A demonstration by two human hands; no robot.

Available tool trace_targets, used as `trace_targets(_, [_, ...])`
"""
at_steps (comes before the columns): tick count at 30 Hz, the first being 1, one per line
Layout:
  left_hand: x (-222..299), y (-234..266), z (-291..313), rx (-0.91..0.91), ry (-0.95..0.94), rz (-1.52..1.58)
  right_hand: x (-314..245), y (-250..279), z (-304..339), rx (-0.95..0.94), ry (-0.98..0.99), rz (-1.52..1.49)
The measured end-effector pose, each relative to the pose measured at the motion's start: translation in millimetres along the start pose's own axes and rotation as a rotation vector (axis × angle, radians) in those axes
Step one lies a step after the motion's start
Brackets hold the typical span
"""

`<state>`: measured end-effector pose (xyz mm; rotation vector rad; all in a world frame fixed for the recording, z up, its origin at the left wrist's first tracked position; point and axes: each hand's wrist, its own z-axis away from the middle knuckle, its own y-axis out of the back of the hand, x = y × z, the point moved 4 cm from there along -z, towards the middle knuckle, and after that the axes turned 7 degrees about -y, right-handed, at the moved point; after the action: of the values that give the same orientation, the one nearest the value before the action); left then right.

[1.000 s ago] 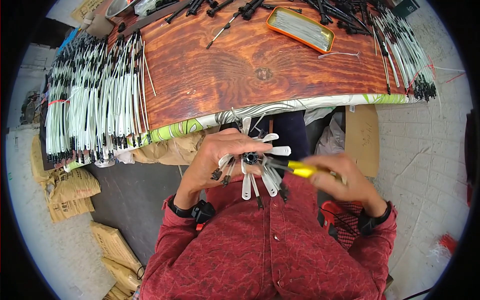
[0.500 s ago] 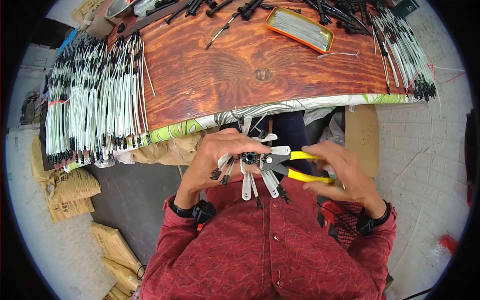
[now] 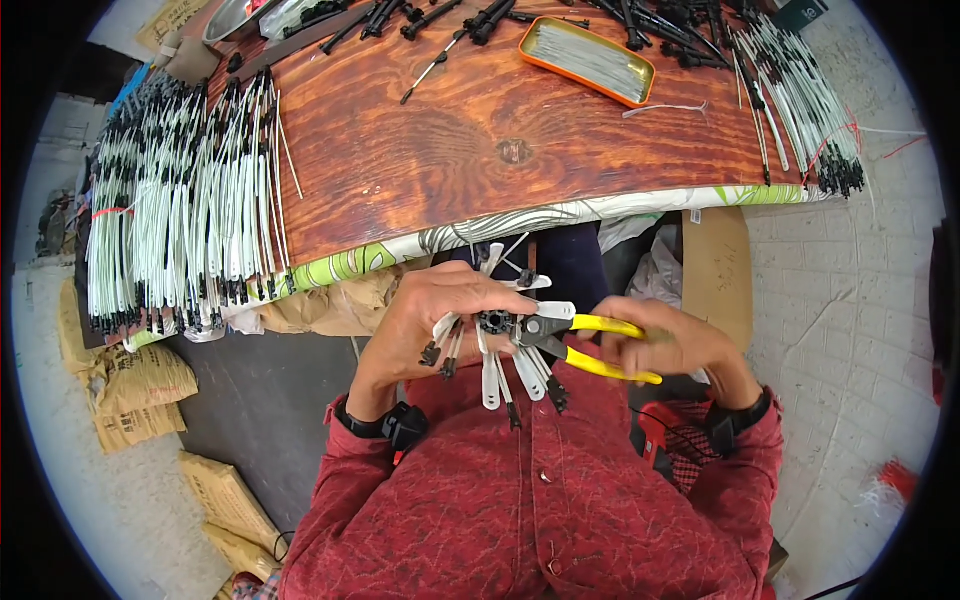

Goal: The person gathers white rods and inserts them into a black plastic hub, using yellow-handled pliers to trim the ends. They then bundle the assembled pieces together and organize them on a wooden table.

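Observation:
Above my lap, my left hand [image 3: 430, 310] is closed around a black ribbed hub [image 3: 495, 321] with white flat ribs [image 3: 490, 382] and thin rods spreading from it, some ending in black tips [image 3: 557, 395]; it looks like an umbrella frame. Pliers with yellow handles [image 3: 612, 366] have their dark jaws [image 3: 540, 330] up against the hub's right side. My right hand [image 3: 675, 345] is at the handles, its fingers bent and partly smeared by motion. What the jaws bite on is hidden.
Ahead stands a wooden table [image 3: 400, 170]. Bundles of white ribs [image 3: 180, 210] lie at its left, another bundle [image 3: 800, 110] at its right. An orange-rimmed tin [image 3: 590, 60] holds thin pale pieces. Black shafts [image 3: 660, 35] lie along the back. Brown paper sacks [image 3: 140, 380] sit at left.
The right fingers have shifted on the pliers, curling inward between the handles, and the lower handle's end now shows free. The pliers and hub have moved only slightly.

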<state>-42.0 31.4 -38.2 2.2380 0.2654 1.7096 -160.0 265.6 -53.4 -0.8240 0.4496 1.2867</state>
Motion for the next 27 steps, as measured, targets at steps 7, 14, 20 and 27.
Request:
trace_targets(7, [-5,-5,3,0.096,-0.056,-0.075,-16,-12,10,0.495,0.326,0.589])
trace_targets(14, [2,-3,0,0.072,-0.006,-0.084,10,0,-16,0.310,0.575,0.449])
trace_targets(20, [-4,-3,2,0.143,-0.002,-0.031,-20,-19,0,0.515,0.440,0.830])
trace_targets(27, [-5,-3,3,0.148,0.008,-0.023,-31,-20,7,0.682,0.539,1.063])
